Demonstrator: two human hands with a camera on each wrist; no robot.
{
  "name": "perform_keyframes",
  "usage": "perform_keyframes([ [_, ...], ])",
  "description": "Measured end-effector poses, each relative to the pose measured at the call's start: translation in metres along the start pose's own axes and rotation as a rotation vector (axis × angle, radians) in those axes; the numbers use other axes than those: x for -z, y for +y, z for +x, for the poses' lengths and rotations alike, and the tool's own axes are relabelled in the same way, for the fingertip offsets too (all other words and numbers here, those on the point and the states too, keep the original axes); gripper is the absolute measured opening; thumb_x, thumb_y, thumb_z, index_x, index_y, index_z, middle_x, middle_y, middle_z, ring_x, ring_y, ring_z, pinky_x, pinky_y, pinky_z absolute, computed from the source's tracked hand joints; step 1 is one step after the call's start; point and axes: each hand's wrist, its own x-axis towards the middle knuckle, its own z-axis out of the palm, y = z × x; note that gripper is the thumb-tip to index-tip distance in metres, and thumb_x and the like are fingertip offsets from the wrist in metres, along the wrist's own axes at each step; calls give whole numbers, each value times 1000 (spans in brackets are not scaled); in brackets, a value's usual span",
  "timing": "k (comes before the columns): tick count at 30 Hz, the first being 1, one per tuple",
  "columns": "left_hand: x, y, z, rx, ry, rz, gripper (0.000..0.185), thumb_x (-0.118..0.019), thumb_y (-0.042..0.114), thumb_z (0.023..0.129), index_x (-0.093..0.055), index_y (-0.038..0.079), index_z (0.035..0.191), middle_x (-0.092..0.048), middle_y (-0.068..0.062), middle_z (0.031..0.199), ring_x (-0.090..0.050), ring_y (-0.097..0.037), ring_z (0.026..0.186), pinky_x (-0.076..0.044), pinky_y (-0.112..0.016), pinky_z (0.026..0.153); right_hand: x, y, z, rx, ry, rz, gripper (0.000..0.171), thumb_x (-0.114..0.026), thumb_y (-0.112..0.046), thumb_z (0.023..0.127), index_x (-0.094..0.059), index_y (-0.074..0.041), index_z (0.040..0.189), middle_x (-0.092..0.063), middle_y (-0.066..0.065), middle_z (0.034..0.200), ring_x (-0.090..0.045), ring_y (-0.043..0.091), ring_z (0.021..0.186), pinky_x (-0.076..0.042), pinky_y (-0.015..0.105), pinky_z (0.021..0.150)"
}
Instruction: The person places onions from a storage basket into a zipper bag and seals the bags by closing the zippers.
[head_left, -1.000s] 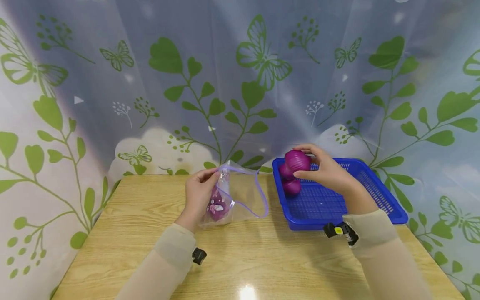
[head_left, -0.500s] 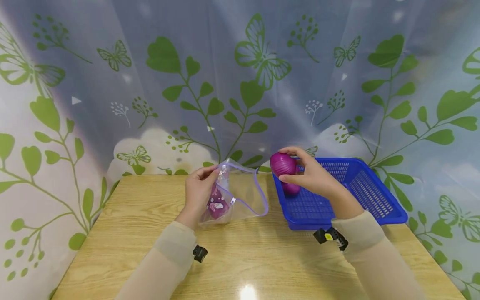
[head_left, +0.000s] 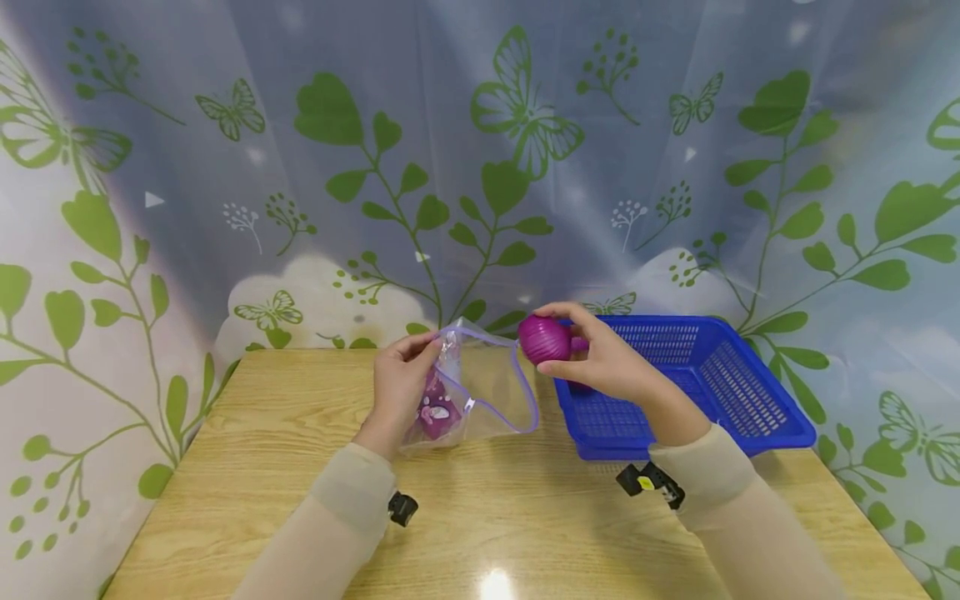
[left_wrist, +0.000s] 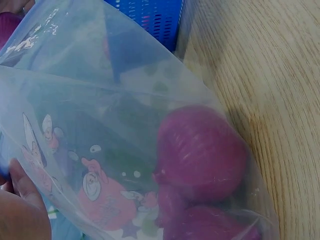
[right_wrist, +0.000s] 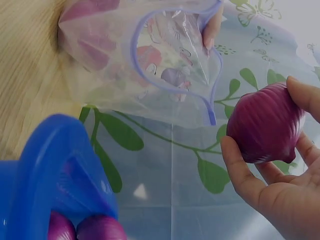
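Observation:
My right hand (head_left: 600, 362) grips a purple onion (head_left: 545, 339) (right_wrist: 265, 125) in the air just right of the mouth of a clear zip bag (head_left: 480, 387) (right_wrist: 165, 65). My left hand (head_left: 397, 383) pinches the bag's rim at its left side and holds the mouth up. Inside the bag lie purple onions (left_wrist: 200, 155) (head_left: 437, 414) on the wooden table (head_left: 480, 517). A blue plastic basket (head_left: 750, 392) stands to the right, with more purple onions (right_wrist: 85, 227) in its near left corner.
A curtain printed with green leaves and butterflies (head_left: 480, 167) closes off the back and both sides of the table. The table's near half (head_left: 487, 542) is bare wood with a glare spot.
My right hand has carried the onion leftward from above the basket to the bag's mouth. My left hand and the bag have stayed where they were.

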Motion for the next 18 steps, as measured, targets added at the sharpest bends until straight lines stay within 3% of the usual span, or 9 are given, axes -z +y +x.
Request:
perform_keyframes([
  [10,-1,1,0,-18,-7,-13,19,-74,7,91,-74,-2,108,-73,-9,98,-65,-8,81,-55,-17,73,-13,-9,6,31,-64,25,65,-78,-7,88,-45,-17,143,-47,18,138,-59,35,115,-59,36,85],
  [18,-1,1,0,-14,-5,-14,19,-75,8,90,-75,-1,107,-73,-7,97,-64,-8,81,-55,-17,72,-20,-14,8,63,-92,-67,67,-78,-9,88,-46,-16,146,-43,12,140,-56,31,115,-58,38,86],
])
